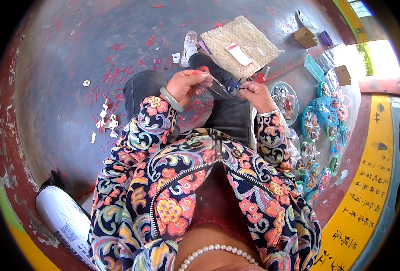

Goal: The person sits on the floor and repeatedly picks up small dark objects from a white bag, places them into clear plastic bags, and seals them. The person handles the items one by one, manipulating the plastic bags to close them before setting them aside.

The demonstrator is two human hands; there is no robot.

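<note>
My left hand [187, 86], with a pale green bangle at the wrist, is closed in a pinch on one end of a thin, clear, shiny piece that looks like a plastic packet [220, 88]. My right hand [257, 95] pinches a small dark blue item [234, 88] at the packet's other end. What kind of item it is, I cannot make out. Both hands are held in front of my dark trousers, above my knees. Part of my left fingers is hidden behind the hand.
To my right stand several baskets, among them a round tub [284, 101] of small goods and a blue basket [323, 112]. A quilted mat [254, 38] bears a white and red card [239, 54]. Red scraps litter the floor. A white sack [62, 217] lies at lower left.
</note>
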